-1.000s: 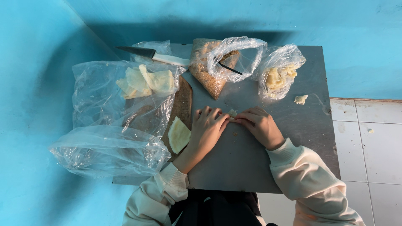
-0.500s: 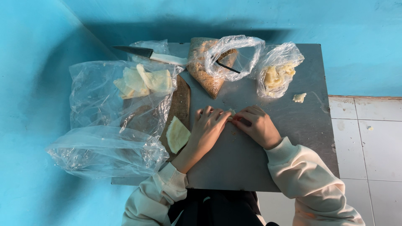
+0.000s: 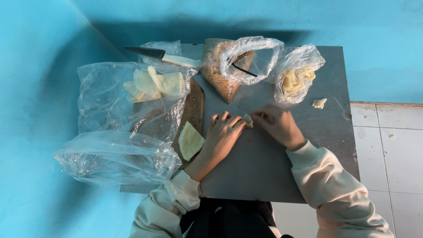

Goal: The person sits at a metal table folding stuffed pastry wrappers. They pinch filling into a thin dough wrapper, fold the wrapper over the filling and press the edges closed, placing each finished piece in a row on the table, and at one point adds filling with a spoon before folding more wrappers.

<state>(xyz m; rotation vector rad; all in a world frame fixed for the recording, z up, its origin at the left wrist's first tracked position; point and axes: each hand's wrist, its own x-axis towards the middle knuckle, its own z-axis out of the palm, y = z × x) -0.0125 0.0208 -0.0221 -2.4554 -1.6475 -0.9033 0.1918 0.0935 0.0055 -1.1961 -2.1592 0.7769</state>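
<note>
My left hand (image 3: 221, 135) and my right hand (image 3: 276, 124) meet over the middle of a grey metal table (image 3: 264, 172). Between their fingertips is a small pale folded piece of dough (image 3: 248, 120), pinched from both sides against the tabletop. A flat pale dough sheet (image 3: 191, 140) lies on a brown board (image 3: 192, 107) just left of my left hand. Cream sleeves cover both of my arms.
A clear bag with pale dough sheets (image 3: 154, 83) and a rumpled clear bag (image 3: 114, 154) sit at the left. A white-handled knife (image 3: 165, 56), a bag of brown grainy filling (image 3: 224, 70), a bag of yellowish lumps (image 3: 296, 77) and a loose crumb (image 3: 319, 103) lie at the back. Tiled floor (image 3: 392, 145) lies right.
Both hands stay together at the table's middle; the fingers have shifted slightly and the small folded piece now shows between them.
</note>
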